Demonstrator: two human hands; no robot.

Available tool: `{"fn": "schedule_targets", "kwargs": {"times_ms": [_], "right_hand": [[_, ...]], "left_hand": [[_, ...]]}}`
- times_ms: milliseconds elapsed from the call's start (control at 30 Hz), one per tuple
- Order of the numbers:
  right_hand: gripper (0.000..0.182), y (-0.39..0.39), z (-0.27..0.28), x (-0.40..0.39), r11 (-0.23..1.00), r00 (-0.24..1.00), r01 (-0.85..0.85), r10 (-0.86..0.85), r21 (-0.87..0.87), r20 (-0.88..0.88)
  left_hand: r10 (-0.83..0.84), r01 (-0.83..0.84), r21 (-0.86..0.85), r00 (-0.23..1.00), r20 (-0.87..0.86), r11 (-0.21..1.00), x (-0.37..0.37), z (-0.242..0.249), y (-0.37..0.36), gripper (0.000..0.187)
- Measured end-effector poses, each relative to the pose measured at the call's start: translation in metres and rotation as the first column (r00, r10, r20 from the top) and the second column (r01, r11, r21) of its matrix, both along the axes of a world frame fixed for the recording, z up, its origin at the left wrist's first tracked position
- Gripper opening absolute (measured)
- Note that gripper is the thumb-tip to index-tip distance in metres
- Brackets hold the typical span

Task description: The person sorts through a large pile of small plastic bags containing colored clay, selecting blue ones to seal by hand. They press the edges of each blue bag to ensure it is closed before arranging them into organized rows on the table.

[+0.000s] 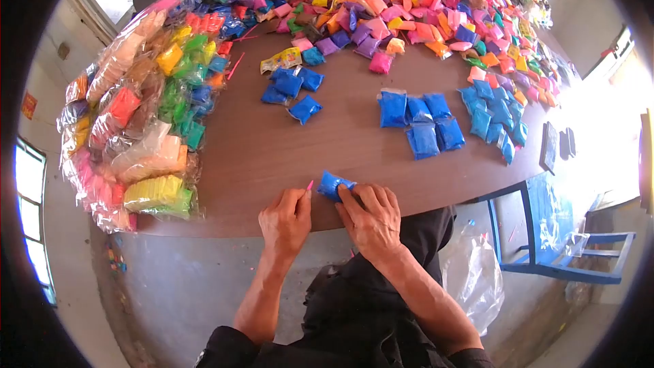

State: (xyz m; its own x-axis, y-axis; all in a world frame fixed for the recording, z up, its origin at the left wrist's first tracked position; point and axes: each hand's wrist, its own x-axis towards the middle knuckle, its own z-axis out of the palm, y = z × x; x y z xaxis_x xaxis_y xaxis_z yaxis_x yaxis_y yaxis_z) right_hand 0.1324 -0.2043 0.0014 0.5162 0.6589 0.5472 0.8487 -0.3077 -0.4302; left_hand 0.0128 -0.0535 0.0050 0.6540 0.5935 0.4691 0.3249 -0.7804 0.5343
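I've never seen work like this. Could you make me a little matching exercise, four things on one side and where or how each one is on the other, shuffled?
Things:
1. Left hand
2. Right hand
3. Chair
4. Clear plastic bag

Places or states:
A. Below the edge of the table, beside a dark trouser leg
B. Pinching a small pink piece
C. Blue, at the right side of the picture
D. Fingers on a blue packet near the table's front edge

Right pairs: 1-B, 2-D, 3-C, 4-A
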Motion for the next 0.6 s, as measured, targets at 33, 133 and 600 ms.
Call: {"fn": "schedule_targets", "kwargs": {"times_ms": [33, 133, 600], "right_hand": [[0.036, -0.001, -0.003, -0.002, 1.000, 1.000, 0.003, -0.003, 0.003, -0.006], [0.037, 0.001, -0.002, -0.003, 1.000, 1.000, 0.026, -0.026, 0.012, 0.007], [0.038, 0.004, -0.014, -0.003, 0.997, 0.999, 0.031, -0.031, 0.067, -0.014]], "left_hand": [[-0.009, 0.009, 0.006, 1.000, 0.007, 1.000, -0.002, 0.002, -0.003, 0.012], [-0.071, 0.072, 0.011, 0.997, -0.035, 0.997, 0.000, -0.003, -0.015, 0.012], [-0.027, 0.040, 0.106, 0.993, -0.117, 0.994, 0.008, 0.000, -0.004, 0.012]]}}
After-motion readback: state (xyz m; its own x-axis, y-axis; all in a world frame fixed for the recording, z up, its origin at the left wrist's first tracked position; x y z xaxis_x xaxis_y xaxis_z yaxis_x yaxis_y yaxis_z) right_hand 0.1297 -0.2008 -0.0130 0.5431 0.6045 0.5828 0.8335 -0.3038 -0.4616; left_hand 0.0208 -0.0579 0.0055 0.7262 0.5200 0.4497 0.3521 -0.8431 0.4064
